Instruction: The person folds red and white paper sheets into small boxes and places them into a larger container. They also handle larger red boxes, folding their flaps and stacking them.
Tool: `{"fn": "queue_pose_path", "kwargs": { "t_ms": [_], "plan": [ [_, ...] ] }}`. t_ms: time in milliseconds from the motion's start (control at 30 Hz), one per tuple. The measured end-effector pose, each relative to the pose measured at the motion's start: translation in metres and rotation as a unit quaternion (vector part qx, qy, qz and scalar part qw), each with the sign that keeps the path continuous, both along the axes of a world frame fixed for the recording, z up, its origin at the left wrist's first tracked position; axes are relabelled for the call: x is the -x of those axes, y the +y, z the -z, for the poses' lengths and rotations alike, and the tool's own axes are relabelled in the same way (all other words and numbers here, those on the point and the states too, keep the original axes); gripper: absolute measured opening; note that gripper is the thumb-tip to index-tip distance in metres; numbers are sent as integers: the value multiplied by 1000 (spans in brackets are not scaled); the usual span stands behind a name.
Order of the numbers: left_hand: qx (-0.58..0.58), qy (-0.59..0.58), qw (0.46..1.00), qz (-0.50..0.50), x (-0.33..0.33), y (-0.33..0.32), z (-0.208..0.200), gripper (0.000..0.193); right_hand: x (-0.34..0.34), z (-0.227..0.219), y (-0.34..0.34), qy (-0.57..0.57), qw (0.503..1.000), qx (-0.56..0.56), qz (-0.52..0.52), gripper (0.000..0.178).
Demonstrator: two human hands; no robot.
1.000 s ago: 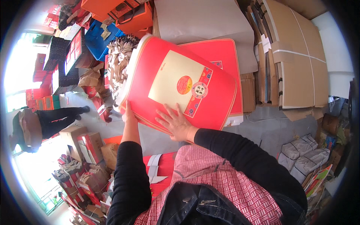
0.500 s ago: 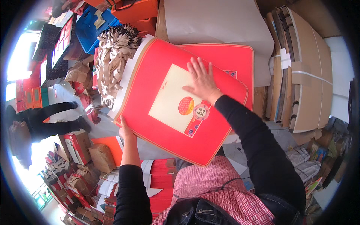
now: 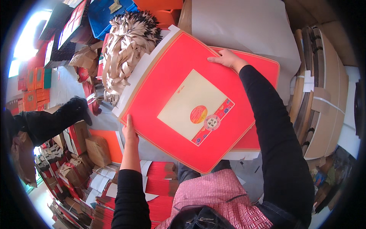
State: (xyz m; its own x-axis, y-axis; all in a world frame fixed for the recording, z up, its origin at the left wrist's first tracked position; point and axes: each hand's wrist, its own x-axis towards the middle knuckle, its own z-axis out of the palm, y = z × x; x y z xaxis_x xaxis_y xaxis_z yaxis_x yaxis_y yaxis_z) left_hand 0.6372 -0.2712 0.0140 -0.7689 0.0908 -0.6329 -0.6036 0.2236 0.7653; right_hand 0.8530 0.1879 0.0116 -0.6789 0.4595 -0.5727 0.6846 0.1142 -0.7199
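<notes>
A large red printed sheet (image 3: 160,82) with a cream panel and round emblems lies tilted in front of me. My left hand (image 3: 130,131) grips its lower left edge, thumb on top and the other fingers hidden beneath. At the upper right edge, my right hand (image 3: 228,60) holds the same sheet, thumb stretched along the surface and fingers curled at the border. Partly covered by it, a second red sheet (image 3: 263,70) shows to the right. A pale strip runs along the upper left side of the top sheet.
A thick bundle of beige ribbons (image 3: 127,49) sits beyond the sheet's left side. Grey board (image 3: 248,26) lies behind, with strapped flat cardboard (image 3: 329,91) at right. Red paper stacks (image 3: 162,185) are at lower left. Another person's leg (image 3: 57,118) shows at far left.
My right hand has gone from lying spread on the sheet's middle to its upper right edge. The curled sheet now lies flatter. The other person's leg has shifted and looks nearer.
</notes>
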Motion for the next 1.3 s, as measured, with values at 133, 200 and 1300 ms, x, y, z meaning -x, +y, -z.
{"fn": "queue_pose_path", "kwargs": {
  "t_ms": [133,200,1300],
  "plan": [
    [-62,-32,997,35,7,-17,-13,48,8,-2,-3,15,990,135,34,64],
    [-76,-23,996,50,4,-33,-21,46,5,-38,-23,17,979,203,28,72],
    [-365,161,878,264,-162,-17,-267,76,-373,-349,-201,499,778,241,297,50]
  ]
}}
